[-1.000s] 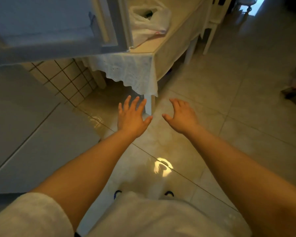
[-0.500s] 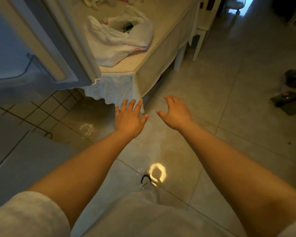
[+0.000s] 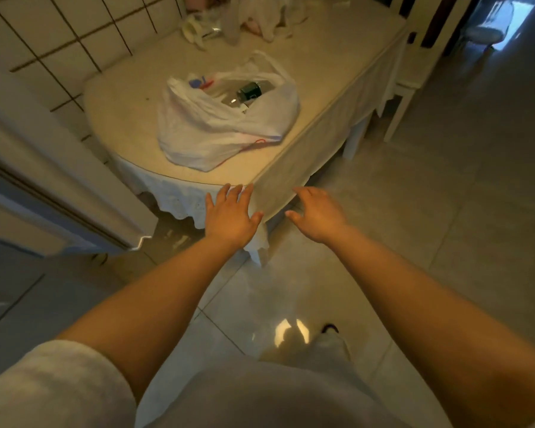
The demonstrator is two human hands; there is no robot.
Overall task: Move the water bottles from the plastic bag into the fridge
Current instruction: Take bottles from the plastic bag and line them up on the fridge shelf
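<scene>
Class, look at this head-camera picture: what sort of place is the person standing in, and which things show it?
Most likely a home kitchen or dining corner. A table with a white cloth stands against a tiled wall, a plastic bag of bottles lies on it, and an open fridge door shows at the left.

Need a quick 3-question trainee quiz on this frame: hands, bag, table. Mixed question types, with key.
1. True or false: the left hand is holding a water bottle.
2. Where is the white plastic bag? A) on the floor B) on the table C) hanging from the fridge door
3. Fill in: the mouth of the bag is ____, with a bottle with a dark label showing inside.

Key
1. False: both the left hand and the right hand are empty, fingers spread, short of the bag.
2. B
3. open
</scene>
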